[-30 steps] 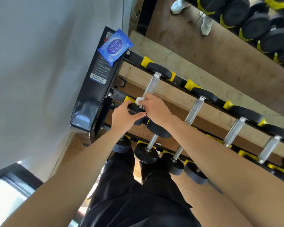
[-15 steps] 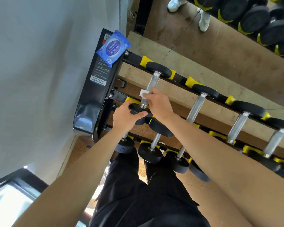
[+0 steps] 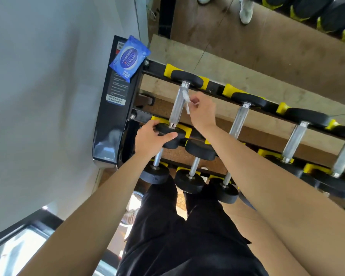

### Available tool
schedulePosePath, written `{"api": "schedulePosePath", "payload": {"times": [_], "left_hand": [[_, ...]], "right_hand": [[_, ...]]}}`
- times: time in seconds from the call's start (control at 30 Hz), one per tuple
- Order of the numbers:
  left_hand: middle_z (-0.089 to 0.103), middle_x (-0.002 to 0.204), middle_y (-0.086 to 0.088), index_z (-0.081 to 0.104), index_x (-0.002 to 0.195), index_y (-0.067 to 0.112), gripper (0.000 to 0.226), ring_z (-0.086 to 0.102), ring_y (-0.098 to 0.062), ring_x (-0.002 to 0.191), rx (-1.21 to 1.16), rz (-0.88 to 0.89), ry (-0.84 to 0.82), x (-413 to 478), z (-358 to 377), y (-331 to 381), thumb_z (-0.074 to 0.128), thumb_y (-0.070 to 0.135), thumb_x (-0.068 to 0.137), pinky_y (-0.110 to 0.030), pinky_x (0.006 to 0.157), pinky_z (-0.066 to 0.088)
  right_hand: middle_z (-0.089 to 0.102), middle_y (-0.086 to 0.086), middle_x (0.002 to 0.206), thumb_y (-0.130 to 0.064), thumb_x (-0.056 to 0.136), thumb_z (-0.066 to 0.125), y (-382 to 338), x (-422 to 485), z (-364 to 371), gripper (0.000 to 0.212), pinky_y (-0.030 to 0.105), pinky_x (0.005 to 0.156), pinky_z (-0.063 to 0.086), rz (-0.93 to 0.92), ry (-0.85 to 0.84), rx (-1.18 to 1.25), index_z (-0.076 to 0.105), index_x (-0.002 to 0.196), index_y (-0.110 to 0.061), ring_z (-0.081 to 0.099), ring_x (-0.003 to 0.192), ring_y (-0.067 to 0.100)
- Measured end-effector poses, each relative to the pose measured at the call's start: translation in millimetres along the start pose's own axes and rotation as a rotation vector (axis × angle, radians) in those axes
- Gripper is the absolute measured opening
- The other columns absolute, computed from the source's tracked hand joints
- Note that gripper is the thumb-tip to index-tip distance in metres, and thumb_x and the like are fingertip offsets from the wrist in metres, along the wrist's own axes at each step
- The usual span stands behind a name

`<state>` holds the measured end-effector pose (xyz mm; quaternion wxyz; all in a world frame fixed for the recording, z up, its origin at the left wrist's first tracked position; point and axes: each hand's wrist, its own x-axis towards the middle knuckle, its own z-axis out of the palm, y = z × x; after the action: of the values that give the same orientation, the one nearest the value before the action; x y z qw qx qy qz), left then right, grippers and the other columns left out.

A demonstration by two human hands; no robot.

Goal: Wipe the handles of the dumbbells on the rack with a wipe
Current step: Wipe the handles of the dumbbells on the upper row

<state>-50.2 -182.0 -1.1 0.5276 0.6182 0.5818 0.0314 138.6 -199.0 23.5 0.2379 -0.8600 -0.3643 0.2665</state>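
Right hand [image 3: 203, 112] pinching a white wipe [image 3: 186, 100] against the far end of the first dumbbell's chrome handle [image 3: 177, 105] on the rack [image 3: 116, 120], left hand [image 3: 150, 139] curled over the near black weight head [image 3: 170, 129], blue wipe packet [image 3: 128, 58] atop the rack.

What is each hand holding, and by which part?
The right hand pinches the wipe near its middle; the left hand grips the first dumbbell by its near weight.
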Motion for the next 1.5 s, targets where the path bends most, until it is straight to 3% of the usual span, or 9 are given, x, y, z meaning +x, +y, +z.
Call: {"api": "schedulePosePath", "payload": {"times": [0.13, 0.33, 0.47, 0.63, 0.9, 1.0, 1.13, 1.37, 1.5], "left_hand": [[0.065, 0.133, 0.000, 0.052, 0.141, 0.016, 0.085, 0.066, -0.015, 0.114, 0.012, -0.009, 0.002, 1, 0, 0, 0.084, 0.053, 0.073, -0.031, 0.096, 0.053], [0.065, 0.125, 0.006, 0.059, 0.132, 0.020, 0.068, 0.060, -0.012, 0.113, 0.127, 0.015, -0.059, 7, -7, 9, 0.082, 0.051, 0.075, -0.028, 0.092, 0.048], [0.064, 0.128, 0.000, 0.063, 0.131, 0.017, 0.040, 0.059, -0.015, 0.119, 0.022, 0.150, -0.004, 12, -16, 30, 0.061, 0.011, 0.091, -0.032, 0.103, 0.047], [0.070, 0.116, -0.013, 0.059, 0.132, 0.003, 0.035, 0.068, -0.013, 0.102, -0.366, 0.204, -0.410, 17, -27, 64, 0.052, -0.004, 0.098, -0.028, 0.091, 0.057], [0.070, 0.114, -0.020, 0.059, 0.124, 0.002, 0.026, 0.073, -0.030, 0.100, -0.452, -0.011, -0.486, 20, -26, 64, 0.056, 0.007, 0.099, -0.032, 0.079, 0.060], [0.074, 0.092, -0.007, 0.063, 0.114, 0.005, 0.022, 0.070, -0.016, 0.074, -0.343, 0.001, -0.381, 24, -30, 56, 0.068, 0.014, 0.095, -0.023, 0.064, 0.053], [0.069, 0.073, 0.012, 0.068, 0.094, 0.012, 0.014, 0.060, -0.003, 0.070, -0.138, 0.095, -0.365, 30, -41, 50, 0.079, 0.016, 0.086, -0.021, 0.071, 0.048], [0.072, 0.101, -0.011, 0.066, 0.108, 0.013, 0.015, 0.066, -0.020, 0.081, -0.203, -0.094, -0.376, 40, -56, 53, 0.059, 0.018, 0.095, -0.034, 0.082, 0.052], [0.067, 0.101, -0.008, 0.072, 0.103, 0.015, 0.011, 0.060, -0.017, 0.079, -0.050, -0.048, -0.359, 49, -57, 39, 0.066, 0.019, 0.095, -0.024, 0.068, 0.050]], "right_hand": [[0.068, -0.003, 0.088, -0.006, 0.088, 0.068, 12, -23, 25, 0.013, 0.035, 0.084, 0.057, 0.140, -0.090, 0.108, 0.069, 0.095, -0.017, 0.065, 0.087, 0.016], [0.070, -0.001, 0.088, -0.011, 0.093, 0.067, 24, -38, 5, 0.013, 0.030, 0.078, 0.053, 0.081, -0.290, 0.290, 0.075, 0.101, -0.017, 0.063, 0.082, 0.012], [0.068, 0.010, 0.108, -0.009, 0.097, 0.062, 21, -33, -15, 0.019, 0.034, 0.082, 0.057, 0.206, -0.432, 0.648, 0.072, 0.112, -0.012, 0.062, 0.094, 0.021], [0.071, 0.011, 0.109, -0.008, 0.096, 0.062, 16, -25, -25, 0.024, 0.029, 0.073, 0.055, 0.264, -0.568, 0.864, 0.069, 0.119, -0.007, 0.065, 0.091, 0.022], [0.073, 0.008, 0.084, -0.010, 0.087, 0.076, 12, -27, -18, 0.006, 0.023, 0.056, 0.053, 0.314, -0.333, 0.665, 0.074, 0.082, -0.013, 0.064, 0.070, 0.016], [0.069, 0.009, 0.095, -0.008, 0.091, 0.070, 15, -28, -16, 0.005, 0.023, 0.060, 0.055, 0.338, -0.345, 0.674, 0.069, 0.088, -0.011, 0.066, 0.084, 0.020], [0.064, 0.014, 0.116, -0.008, 0.097, 0.062, 20, -24, -18, 0.007, 0.028, 0.069, 0.058, 0.409, -0.431, 0.768, 0.063, 0.093, -0.013, 0.071, 0.095, 0.027], [0.070, 0.013, 0.094, -0.007, 0.092, 0.069, 25, -20, -10, 0.007, 0.028, 0.061, 0.059, 0.217, -0.418, 0.506, 0.066, 0.098, -0.011, 0.072, 0.069, 0.019], [0.070, 0.002, 0.093, -0.011, 0.087, 0.074, 28, -19, 2, 0.014, 0.019, 0.062, 0.051, 0.067, -0.422, 0.208, 0.072, 0.100, -0.013, 0.068, 0.076, 0.012]]}}
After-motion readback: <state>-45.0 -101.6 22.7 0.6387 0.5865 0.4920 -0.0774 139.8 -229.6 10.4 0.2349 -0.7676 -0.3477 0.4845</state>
